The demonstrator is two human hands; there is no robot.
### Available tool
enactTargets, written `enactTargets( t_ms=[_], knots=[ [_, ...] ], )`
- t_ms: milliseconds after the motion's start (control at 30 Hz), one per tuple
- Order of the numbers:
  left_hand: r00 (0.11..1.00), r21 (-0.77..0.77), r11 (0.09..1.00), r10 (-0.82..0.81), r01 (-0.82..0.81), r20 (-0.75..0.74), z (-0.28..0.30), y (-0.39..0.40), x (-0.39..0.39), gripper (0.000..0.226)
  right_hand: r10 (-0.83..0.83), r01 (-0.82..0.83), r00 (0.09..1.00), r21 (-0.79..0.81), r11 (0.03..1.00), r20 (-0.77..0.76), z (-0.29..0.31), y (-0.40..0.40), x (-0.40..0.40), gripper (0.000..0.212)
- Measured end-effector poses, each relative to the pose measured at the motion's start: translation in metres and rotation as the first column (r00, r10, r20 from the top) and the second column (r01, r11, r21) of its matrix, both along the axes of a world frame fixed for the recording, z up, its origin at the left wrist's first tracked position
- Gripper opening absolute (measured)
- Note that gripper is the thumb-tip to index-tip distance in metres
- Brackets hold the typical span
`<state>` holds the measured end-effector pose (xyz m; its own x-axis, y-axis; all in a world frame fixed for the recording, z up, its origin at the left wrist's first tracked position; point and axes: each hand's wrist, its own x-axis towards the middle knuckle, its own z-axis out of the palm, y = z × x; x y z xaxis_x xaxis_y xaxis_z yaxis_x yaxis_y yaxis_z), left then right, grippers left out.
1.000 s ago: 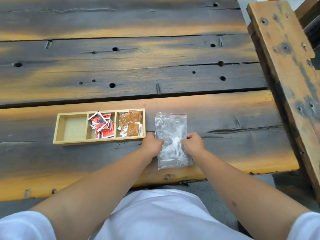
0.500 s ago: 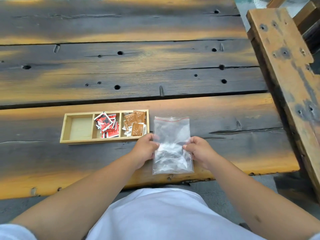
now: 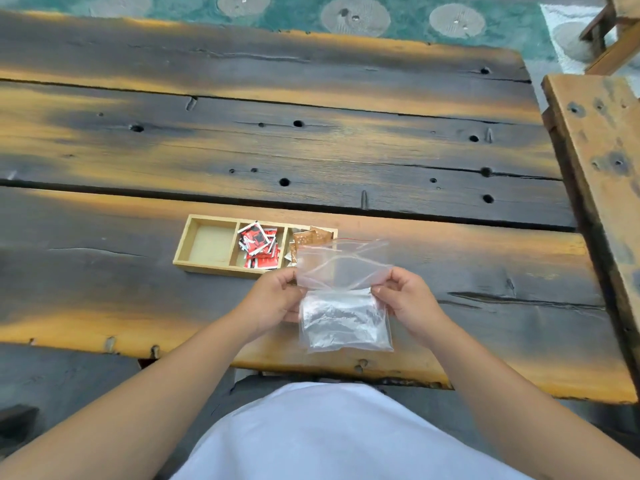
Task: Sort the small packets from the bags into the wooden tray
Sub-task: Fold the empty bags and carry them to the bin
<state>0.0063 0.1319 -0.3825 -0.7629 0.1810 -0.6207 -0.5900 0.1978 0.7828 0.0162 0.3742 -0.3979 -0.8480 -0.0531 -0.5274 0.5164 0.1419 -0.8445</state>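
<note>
Left hand [image 3: 277,299] pinching the left edge of a clear bag [image 3: 343,299]; right hand [image 3: 403,297] pinching the right edge. Bag lifted above the near plank of the table [image 3: 104,289], upper half folded over toward the person, red zip line at the far rim. Silvery contents bunched in the lower half, too blurred to make out as single packets. Tray [image 3: 207,266] lying on the table just beyond and left of the hands, three compartments: left one bare, red packets [image 3: 258,244] heaped in the middle one, brown packets [image 3: 308,237] in the right one, partly hidden behind the bag. Bench [image 3: 602,161] standing along the table's right side. Patterned green floor [image 3: 294,15] beyond the far edge.
</note>
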Motion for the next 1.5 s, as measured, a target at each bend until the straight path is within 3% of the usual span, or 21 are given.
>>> enactTargets(
  t_ms=[233,333,433,500,600,667,733,833,900,967,1167,1267,1400,1500],
  knots=[
    [0.985,0.008,0.986,0.168,-0.168,-0.038,0.017,-0.037,0.017,0.027,0.113,-0.113,0.994,-0.084,0.990,-0.011,0.013,-0.034,-0.013,0.026],
    [0.954,0.125,0.946,0.298,-0.300,0.037,0.019,-0.044,0.024,0.030,0.098,-0.101,0.995,-0.129,0.987,-0.029,0.014,-0.048,-0.015,0.023],
    [0.889,0.293,0.840,0.440,-0.457,0.126,0.021,-0.052,0.031,0.029,0.078,-0.083,0.996,-0.115,0.990,-0.048,0.017,-0.064,-0.016,0.029],
    [0.884,0.314,0.827,0.450,-0.466,0.126,0.021,-0.058,0.038,0.022,0.084,-0.089,0.995,-0.089,0.992,-0.053,0.019,-0.074,-0.016,0.037],
    [0.924,0.213,0.901,0.381,-0.377,0.027,0.015,-0.072,0.051,0.024,0.050,-0.048,0.999,-0.150,0.987,0.006,0.023,-0.093,-0.017,0.037],
    [0.919,0.162,0.907,0.395,-0.388,-0.008,0.011,-0.082,0.060,0.032,0.034,-0.007,0.996,-0.325,0.946,0.080,0.028,-0.111,-0.016,0.030],
    [0.888,0.127,0.884,0.457,-0.449,-0.044,0.011,-0.093,0.069,0.034,0.101,-0.035,0.985,-0.411,0.911,0.141,0.029,-0.126,-0.013,0.039],
    [0.846,0.057,0.852,0.523,-0.520,-0.106,0.010,-0.113,0.084,0.036,0.286,-0.191,0.935,-0.382,0.904,0.210,0.021,-0.146,-0.009,0.054],
    [0.834,0.023,0.844,0.533,-0.535,-0.146,0.006,-0.128,0.095,0.038,0.415,-0.351,0.881,-0.275,0.895,0.228,0.017,-0.161,-0.008,0.066],
    [0.819,0.007,0.828,0.555,-0.561,-0.145,0.001,-0.147,0.106,0.041,0.483,-0.459,0.835,-0.151,0.876,0.263,0.014,-0.181,-0.005,0.063],
    [0.681,0.079,0.681,0.732,-0.728,-0.035,-0.016,-0.206,0.144,0.061,0.598,-0.595,0.720,-0.129,0.793,0.352,0.007,-0.252,0.021,0.036],
    [0.592,0.087,0.586,0.804,-0.805,0.061,-0.023,-0.235,0.163,0.060,0.635,-0.634,0.685,-0.137,0.761,0.358,0.001,-0.293,0.032,0.028],
    [0.506,0.046,0.509,0.835,-0.860,0.216,-0.043,-0.275,0.190,0.054,0.615,-0.626,0.704,-0.100,0.773,0.354,-0.008,-0.345,0.050,0.023],
    [0.428,0.007,0.459,0.823,-0.888,0.373,-0.059,-0.305,0.209,0.066,0.575,-0.596,0.720,-0.079,0.799,0.389,-0.017,-0.387,0.067,0.019]
  ],
)
